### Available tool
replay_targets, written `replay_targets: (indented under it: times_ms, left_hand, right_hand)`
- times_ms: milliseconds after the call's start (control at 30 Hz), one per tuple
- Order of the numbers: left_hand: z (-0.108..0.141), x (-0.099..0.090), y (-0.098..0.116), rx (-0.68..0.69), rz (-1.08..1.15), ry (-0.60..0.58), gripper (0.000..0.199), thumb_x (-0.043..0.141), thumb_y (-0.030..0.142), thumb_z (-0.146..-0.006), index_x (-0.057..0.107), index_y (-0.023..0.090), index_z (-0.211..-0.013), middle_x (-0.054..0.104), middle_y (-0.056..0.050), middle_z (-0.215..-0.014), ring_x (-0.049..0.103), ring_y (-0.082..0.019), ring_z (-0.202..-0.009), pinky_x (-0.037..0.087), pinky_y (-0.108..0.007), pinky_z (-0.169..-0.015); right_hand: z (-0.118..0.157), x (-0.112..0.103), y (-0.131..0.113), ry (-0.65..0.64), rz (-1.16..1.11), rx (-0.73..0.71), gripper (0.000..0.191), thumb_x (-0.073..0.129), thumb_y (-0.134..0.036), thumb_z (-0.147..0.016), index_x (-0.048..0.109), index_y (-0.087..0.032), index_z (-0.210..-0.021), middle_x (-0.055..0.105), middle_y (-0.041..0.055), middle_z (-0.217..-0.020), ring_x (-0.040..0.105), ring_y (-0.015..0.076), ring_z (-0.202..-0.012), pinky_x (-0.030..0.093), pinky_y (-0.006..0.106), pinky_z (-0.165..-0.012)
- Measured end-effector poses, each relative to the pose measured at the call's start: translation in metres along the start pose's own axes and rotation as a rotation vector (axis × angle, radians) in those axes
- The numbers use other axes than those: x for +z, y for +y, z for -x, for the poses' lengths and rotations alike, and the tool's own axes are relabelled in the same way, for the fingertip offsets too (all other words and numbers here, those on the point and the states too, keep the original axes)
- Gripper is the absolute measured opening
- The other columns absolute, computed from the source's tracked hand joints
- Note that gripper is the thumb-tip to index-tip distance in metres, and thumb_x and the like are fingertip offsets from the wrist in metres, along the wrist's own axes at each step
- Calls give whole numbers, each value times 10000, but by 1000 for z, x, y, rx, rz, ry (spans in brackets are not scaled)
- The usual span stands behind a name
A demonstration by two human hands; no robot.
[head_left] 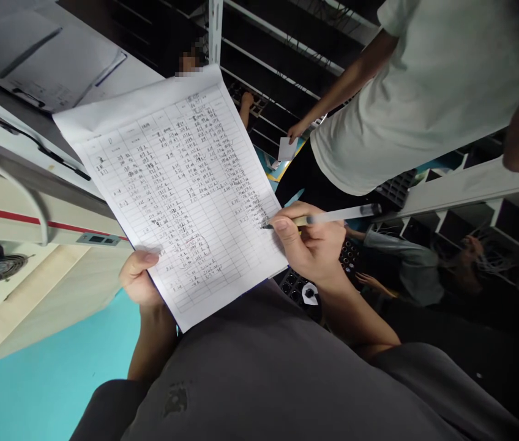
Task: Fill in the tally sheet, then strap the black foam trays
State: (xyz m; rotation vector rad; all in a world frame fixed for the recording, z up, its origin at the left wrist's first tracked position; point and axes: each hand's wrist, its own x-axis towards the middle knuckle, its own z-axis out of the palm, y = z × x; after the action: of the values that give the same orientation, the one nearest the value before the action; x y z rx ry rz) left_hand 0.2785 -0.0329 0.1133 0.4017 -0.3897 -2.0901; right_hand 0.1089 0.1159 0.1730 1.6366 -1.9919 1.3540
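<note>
A white paper sheet (168, 184), ruled in a table and filled with handwritten figures, is held up in front of my dark grey shirt. My left hand (142, 278) grips its lower left edge, thumb on the front and fingers behind. A dark blue edge shows under the paper; what backs it is mostly hidden. In my right hand (312, 245) is a pen (333, 215) with a clear barrel and dark end, pinched between thumb and fingers. The pen's tip is at the lowest handwritten rows of the right column, and whether it touches cannot be made out.
Beyond the paper stands a person in a pale shirt (420, 104), holding a white card (287, 149). More people's hands and arms appear at dark racks. Clipped papers (62, 67) lie upper left, beside a pale cabinet with a red stripe (21, 215).
</note>
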Motion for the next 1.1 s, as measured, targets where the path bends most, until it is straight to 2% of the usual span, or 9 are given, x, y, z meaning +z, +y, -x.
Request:
replay_targets:
  times_ms: [233, 400, 567, 767, 867, 1000, 1067, 1100]
  left_hand:
    - [0, 2, 1, 21, -13, 29, 713, 566, 130, -634, 639, 182, -1342, 715, -81, -1243, 599, -353, -1309, 513, -482, -1163]
    - [1, 3, -1, 78, -18, 7, 702, 573, 133, -627, 646, 190, -1322, 714, -77, -1242, 588, -351, -1322, 518, -477, -1157]
    - [6, 5, -4, 47, -31, 1, 667, 579, 144, -634, 656, 180, -1296, 713, -91, -1237, 577, -363, -1332, 518, -493, -1157]
    - [12, 1, -6, -59, -57, 5, 643, 582, 178, -615, 672, 202, -1251, 720, -88, -1196, 612, -380, -1285, 544, -534, -1119]
    - [11, -7, -7, -107, -123, 25, 647, 586, 173, -600, 674, 192, -1241, 729, -95, -1154, 619, -381, -1274, 563, -533, -1094]
    - [6, -20, -9, -115, -179, 20, 664, 615, 206, -564, 675, 163, -1224, 733, -111, -1129, 618, -399, -1265, 582, -529, -1068]
    - [5, -27, -10, -118, -202, 18, 670, 618, 216, -545, 678, 162, -1211, 735, -110, -1122, 618, -402, -1264, 586, -524, -1063]
    - [4, -29, -11, -116, -209, 18, 668, 616, 222, -540, 680, 163, -1202, 735, -109, -1118, 617, -403, -1265, 587, -524, -1062]
  right_hand:
    - [-2, 1, 1, 14, 1, -5, 183, 610, -274, -976, 648, -166, -833, 676, 12, -727, 611, 81, -611, 499, 215, -566]
    - [-2, -2, 1, 4, -21, -23, 156, 607, -238, -974, 640, -165, -839, 666, 5, -724, 611, 76, -627, 481, 206, -569]
    - [-1, -6, 3, 0, -25, -25, 190, 598, -265, -979, 630, -165, -820, 658, 5, -709, 584, 74, -594, 471, 210, -557]
    - [11, -8, 7, 23, -60, -32, 114, 616, -166, -951, 635, -156, -839, 649, 4, -727, 589, 64, -623, 445, 196, -569]
    - [18, -10, 11, 86, -213, 66, 137, 597, -217, -977, 641, -167, -858, 622, 1, -708, 580, 70, -611, 456, 205, -565]
    - [4, -9, 31, 321, -477, 264, 203, 555, -391, -1018, 649, -211, -1032, 632, -15, -694, 588, 87, -550, 451, 198, -483]
    - [-11, -2, 49, 338, -548, 415, 282, 609, -481, -977, 640, -223, -1083, 679, -5, -778, 639, 96, -613, 480, 194, -499]
    - [-17, 3, 58, 291, -594, 510, 325, 653, -516, -938, 641, -224, -1081, 695, 1, -827, 655, 97, -652, 495, 191, -517]
